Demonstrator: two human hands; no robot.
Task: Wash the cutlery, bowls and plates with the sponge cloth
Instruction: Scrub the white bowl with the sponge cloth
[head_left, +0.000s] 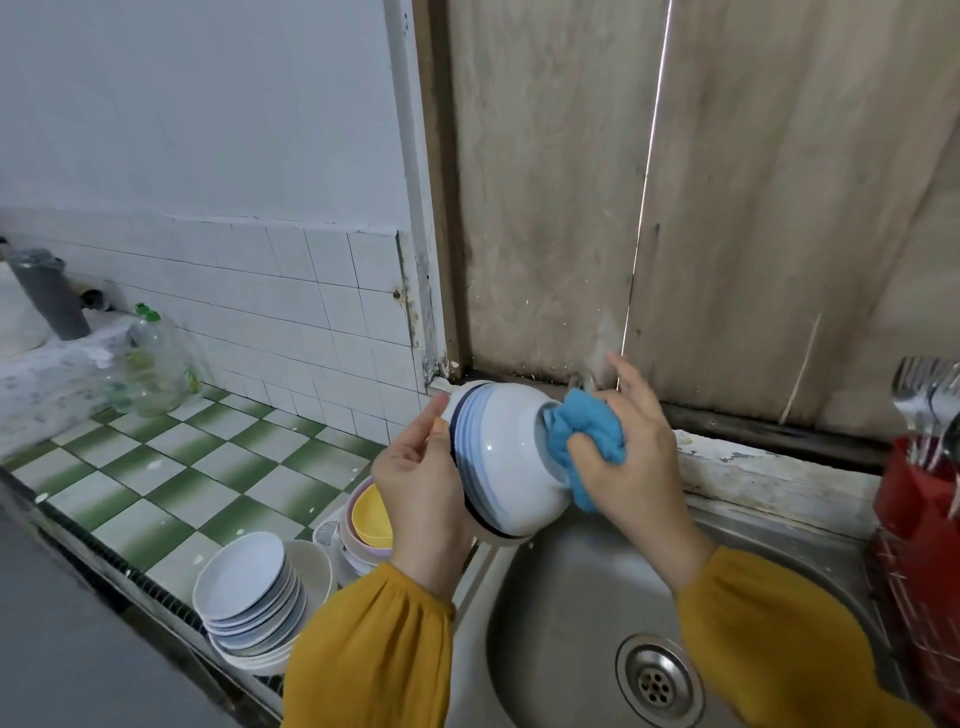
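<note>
My left hand (421, 488) grips a white bowl with blue bands (501, 457) by its rim and holds it on its side above the steel sink (571, 613). My right hand (636, 457) grips a bunched blue sponge cloth (582, 428) and presses it against the bowl's foot. A stack of white plates (249, 597) stands on the counter to the left. Beside it are nested bowls, the top one yellow (371, 514). Forks and spoons (927, 395) stand in a red holder (914, 499) at the right edge.
The counter of green and white checked tiles (171, 467) stretches left. A clear bottle with a green cap (153, 364) and a grey pipe (49, 296) stand at its back. A wooden board wall rises behind the sink. The sink drain (660, 686) lies below my right arm.
</note>
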